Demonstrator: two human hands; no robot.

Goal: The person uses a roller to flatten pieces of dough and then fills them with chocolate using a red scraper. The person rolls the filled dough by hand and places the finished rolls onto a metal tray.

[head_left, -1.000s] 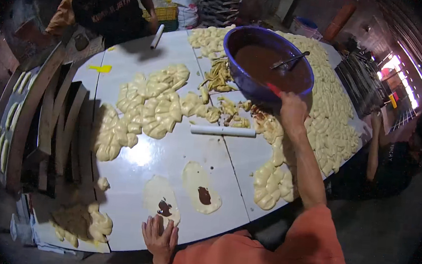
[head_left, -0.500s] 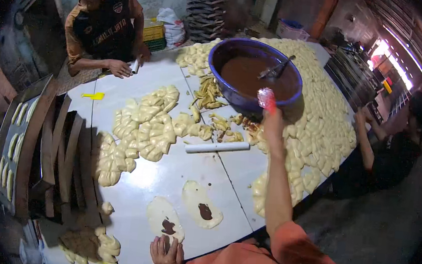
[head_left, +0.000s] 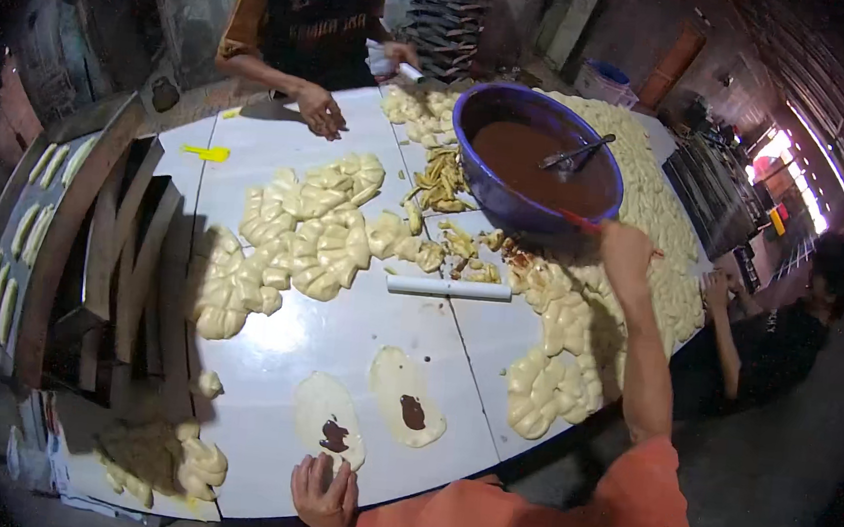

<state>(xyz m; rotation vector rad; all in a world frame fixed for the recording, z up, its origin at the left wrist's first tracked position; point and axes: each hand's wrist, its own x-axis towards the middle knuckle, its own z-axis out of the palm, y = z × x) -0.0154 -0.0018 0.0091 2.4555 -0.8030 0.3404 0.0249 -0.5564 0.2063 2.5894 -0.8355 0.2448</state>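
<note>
My left hand (head_left: pixel 324 496) rests at the near table edge with its fingers stretched out, their tips against the lower end of a flat oval of dough (head_left: pixel 315 400). A brown patch of chocolate-like filling (head_left: pixel 335 436) lies on that dough. Just right of it is a second dough oval (head_left: pixel 394 377) with a similar brown patch (head_left: pixel 413 412). My right hand (head_left: pixel 628 257) is closed round a red-handled tool (head_left: pixel 580 220) at the near right rim of the blue basin (head_left: pixel 531 223). Brown filling (head_left: pixel 526 162) fills much of the basin; the tool's working end cannot be made out.
A dark-handled utensil (head_left: pixel 577 152) leans in the basin. A white rolling pin (head_left: pixel 449 288) lies before banana-like pieces (head_left: pixel 441 180). Dough pieces (head_left: pixel 319 239) cover much of the table (head_left: pixel 256 440). Trays (head_left: pixel 91 265) stack left. People work across (head_left: pixel 320 109) and at right (head_left: pixel 788 326).
The red-handled tool has gone from upright above the basin's near side to lying low at its rim, as my right hand turned. The view has shifted. The person opposite has moved rightward.
</note>
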